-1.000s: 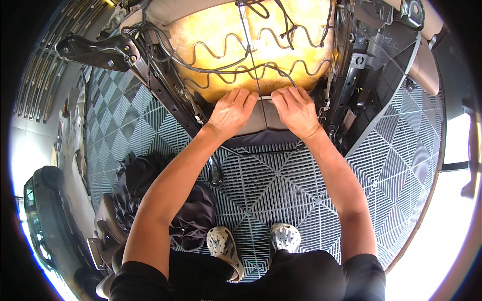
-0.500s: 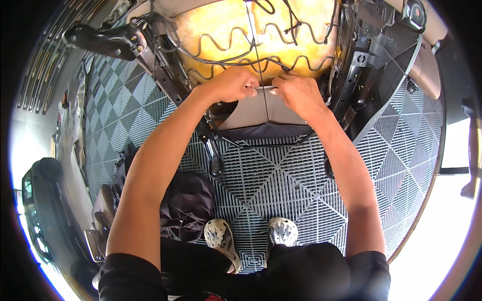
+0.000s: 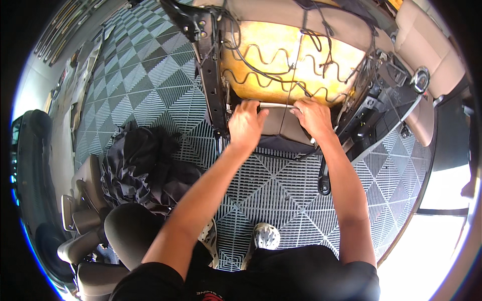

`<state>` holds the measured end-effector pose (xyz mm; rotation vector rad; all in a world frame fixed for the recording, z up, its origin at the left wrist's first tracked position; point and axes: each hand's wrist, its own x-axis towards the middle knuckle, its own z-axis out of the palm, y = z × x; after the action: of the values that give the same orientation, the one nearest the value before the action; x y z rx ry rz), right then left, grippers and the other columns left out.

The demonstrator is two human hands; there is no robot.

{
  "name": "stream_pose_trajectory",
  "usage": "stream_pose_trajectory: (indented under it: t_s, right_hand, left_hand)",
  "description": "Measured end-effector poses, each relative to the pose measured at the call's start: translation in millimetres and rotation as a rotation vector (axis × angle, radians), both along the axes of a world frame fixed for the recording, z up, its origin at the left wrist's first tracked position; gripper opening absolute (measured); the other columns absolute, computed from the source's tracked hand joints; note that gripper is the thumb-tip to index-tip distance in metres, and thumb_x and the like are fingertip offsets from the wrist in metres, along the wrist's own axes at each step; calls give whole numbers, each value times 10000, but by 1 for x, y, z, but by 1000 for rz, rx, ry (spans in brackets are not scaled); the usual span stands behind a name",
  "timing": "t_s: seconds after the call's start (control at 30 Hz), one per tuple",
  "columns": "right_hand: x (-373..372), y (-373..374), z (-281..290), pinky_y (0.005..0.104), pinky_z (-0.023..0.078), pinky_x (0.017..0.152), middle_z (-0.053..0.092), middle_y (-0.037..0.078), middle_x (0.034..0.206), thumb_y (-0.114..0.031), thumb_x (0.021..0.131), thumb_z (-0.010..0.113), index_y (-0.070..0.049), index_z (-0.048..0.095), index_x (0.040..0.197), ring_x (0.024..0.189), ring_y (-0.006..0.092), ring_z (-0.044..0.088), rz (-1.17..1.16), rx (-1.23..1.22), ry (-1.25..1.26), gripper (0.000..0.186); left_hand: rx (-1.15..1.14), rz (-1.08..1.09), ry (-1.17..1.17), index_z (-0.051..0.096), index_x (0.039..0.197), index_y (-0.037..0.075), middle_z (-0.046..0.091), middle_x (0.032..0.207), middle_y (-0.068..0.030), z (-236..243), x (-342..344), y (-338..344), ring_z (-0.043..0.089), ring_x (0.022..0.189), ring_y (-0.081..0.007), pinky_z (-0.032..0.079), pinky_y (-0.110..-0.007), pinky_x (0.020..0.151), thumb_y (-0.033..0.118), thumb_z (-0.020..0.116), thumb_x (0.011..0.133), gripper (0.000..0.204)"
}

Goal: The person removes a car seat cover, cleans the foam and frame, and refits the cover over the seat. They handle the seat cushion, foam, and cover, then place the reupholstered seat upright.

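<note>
An upturned car seat shows yellow foam, wavy wire springs, black cables and a dark metal side rail. A light strip runs along the edge of the beige seat cover below the foam. My left hand has its fingers curled over that edge at the left end of the strip. My right hand grips the same edge farther right, beside a thin dark cord crossing the cover. Some fingertips are hidden.
Crumpled black fabric lies on grey grid floor tiles. Brown seat parts are at lower left, a beige seat piece at upper right. A dark car appears at far left. My clogs stand below.
The view has swung, putting the seat farther right in the picture. My left hand's fingers, bent inward half a second ago, now lie over the edge; both hands remain at that edge.
</note>
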<state>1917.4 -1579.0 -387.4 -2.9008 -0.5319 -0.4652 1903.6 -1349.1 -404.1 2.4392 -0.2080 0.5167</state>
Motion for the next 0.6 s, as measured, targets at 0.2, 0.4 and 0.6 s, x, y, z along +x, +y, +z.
stream_pose_trajectory:
  t_s: [0.2, 0.4, 0.6]
  right_hand:
    - [-2, -1, -4, 436, 581, 742, 714, 55, 913, -284, 948, 723, -112, 702, 918, 937, 291, 695, 14, 42, -23, 175]
    - [-3, -4, -6, 446, 560, 747, 714, 77, 924, -218, 929, 726, -110, 716, 991, 916, 301, 692, 15, 96, 12, 125]
    - [-6, -5, -4, 442, 556, 777, 726, 92, 955, -149, 909, 738, -87, 720, 1027, 906, 321, 701, 21, 145, 18, 135]
  left_hand:
    - [-384, 94, 192, 694, 961, -10, 713, 954, -217, -47, -1, -23, 689, 873, -441, 533, -488, 735, 265, 692, 1003, 278]
    - [-491, -32, -12, 602, 844, -22, 644, 857, -222, -57, 11, -28, 632, 805, -477, 496, -529, 676, 45, 676, 954, 149]
    - [-571, -2, -37, 602, 835, -35, 611, 804, -211, -52, 14, -37, 606, 746, -457, 474, -492, 651, 82, 664, 990, 204]
